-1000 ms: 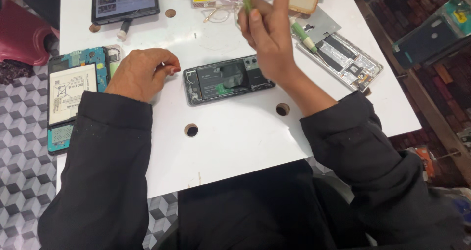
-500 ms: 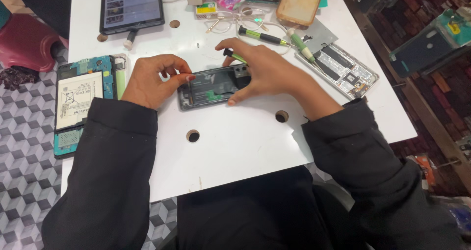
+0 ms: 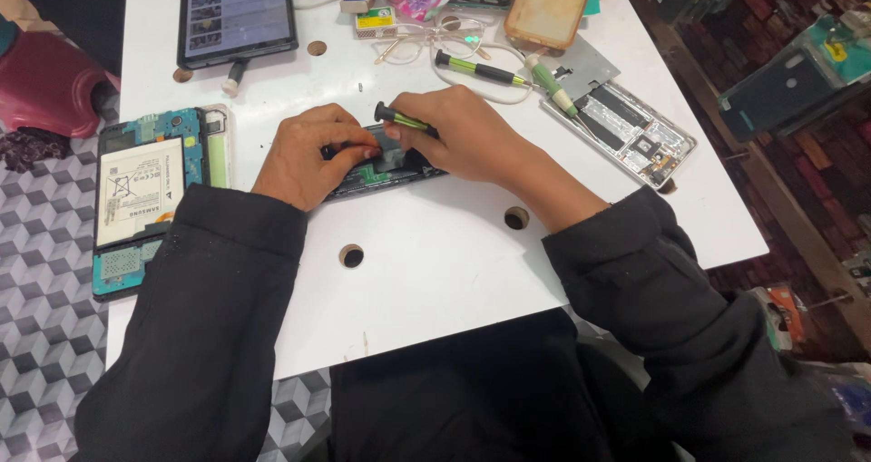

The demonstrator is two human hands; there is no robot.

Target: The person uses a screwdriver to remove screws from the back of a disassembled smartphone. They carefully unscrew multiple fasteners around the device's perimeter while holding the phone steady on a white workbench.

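An opened dark phone lies in the middle of the white table, mostly covered by my hands. My left hand presses down on its left end with curled fingers. My right hand holds a small green-and-black screwdriver over the phone's upper part. The screwdriver's tip is hidden behind my fingers.
An opened tablet with a white battery lies at the left edge. A lit tablet is at the back left. Two more screwdrivers, glasses, an orange phone case and a dismantled phone frame lie at the back right. Round holes dot the table.
My right hand came down from the back of the table with a screwdriver and now rests on the phone. My left hand has closed in on the phone's left end.
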